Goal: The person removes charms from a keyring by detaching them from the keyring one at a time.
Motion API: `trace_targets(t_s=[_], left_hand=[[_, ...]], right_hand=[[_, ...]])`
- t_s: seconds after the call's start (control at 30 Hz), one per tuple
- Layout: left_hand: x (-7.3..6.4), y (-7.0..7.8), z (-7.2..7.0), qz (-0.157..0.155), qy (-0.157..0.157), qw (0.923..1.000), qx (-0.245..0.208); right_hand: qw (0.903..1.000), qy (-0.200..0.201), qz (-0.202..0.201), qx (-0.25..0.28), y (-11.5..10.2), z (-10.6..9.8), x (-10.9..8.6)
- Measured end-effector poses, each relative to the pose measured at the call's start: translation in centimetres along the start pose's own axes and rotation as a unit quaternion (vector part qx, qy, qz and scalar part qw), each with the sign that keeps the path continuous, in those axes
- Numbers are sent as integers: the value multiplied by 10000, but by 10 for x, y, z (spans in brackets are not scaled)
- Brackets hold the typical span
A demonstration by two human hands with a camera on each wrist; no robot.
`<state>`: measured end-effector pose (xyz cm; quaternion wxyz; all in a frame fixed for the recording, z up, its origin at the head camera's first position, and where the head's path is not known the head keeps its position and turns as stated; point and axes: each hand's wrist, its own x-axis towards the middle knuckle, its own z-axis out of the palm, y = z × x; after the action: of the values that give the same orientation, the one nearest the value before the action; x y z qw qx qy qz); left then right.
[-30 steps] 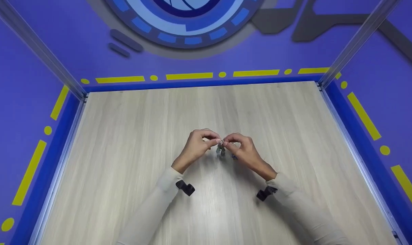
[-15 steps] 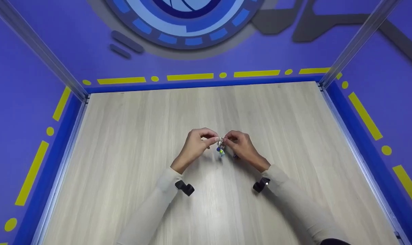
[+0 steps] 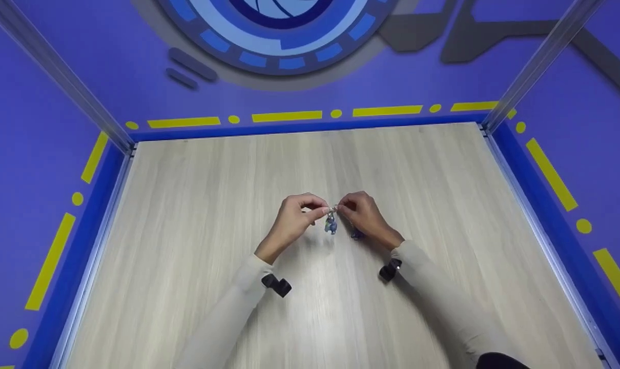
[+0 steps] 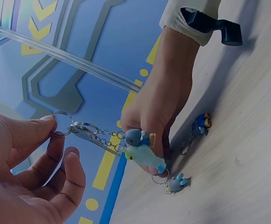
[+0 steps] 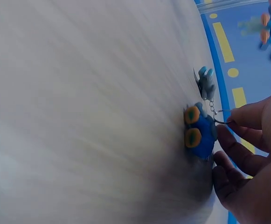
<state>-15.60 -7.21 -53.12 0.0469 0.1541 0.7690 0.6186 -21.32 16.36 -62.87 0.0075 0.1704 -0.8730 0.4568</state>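
Observation:
My left hand [image 3: 295, 214] pinches a metal key ring [image 4: 60, 124] between thumb and forefinger. Linked rings and short chains run from it to a blue figurine charm [image 4: 139, 138] and a pale green one [image 4: 145, 157]; in the head view the hanging charms [image 3: 331, 224] overlap. Facing it, my right hand [image 3: 364, 215] pinches another ring [image 5: 222, 122], whose chain bears a small grey charm with light-blue feet [image 5: 206, 84]. Below the right hand, a blue figurine keychain with orange feet [image 5: 200, 134] lies on the table. Whether the two held rings touch cannot be told.
The wood-grain table [image 3: 212, 205] stretches around both hands. Blue-purple panels [image 3: 310, 97] with yellow dashes wall it at the back and both sides, with metal posts [image 3: 535, 66] in the corners. Each sleeve carries a black wrist camera [image 3: 276, 285].
My right hand has shifted slightly left and away from me, with its forearm. The left hand has barely moved. The dangling charms have swung and turned, and the keychain on the table shows more.

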Motion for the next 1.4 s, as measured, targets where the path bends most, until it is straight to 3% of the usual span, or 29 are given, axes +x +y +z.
trace_targets(t_s=[0.17,0.33,0.67,0.87,1.17,1.4], left_hand=[[0,1,0,70,18,10000,46],[0,0,-1,84,-9,9999,86],[-2,-2,0,63,-127,9999,-61],[-2,-4,0,4,-121,9999,-77],[-3,-5,5,18,-319,9990,-298],[-3,-4,6,57,-315,9989,-345]], right_hand=[[9999,-64,-1,-82,-2,-1,2],[9991,-309,-259,-162,-6,-2,-2],[9932,-515,-754,724,-32,-16,-23],[9871,-537,-1104,1032,-49,-23,-32],[9804,-395,-1639,1016,-57,-24,-36],[9794,-247,-1716,1033,-59,-26,-37]])
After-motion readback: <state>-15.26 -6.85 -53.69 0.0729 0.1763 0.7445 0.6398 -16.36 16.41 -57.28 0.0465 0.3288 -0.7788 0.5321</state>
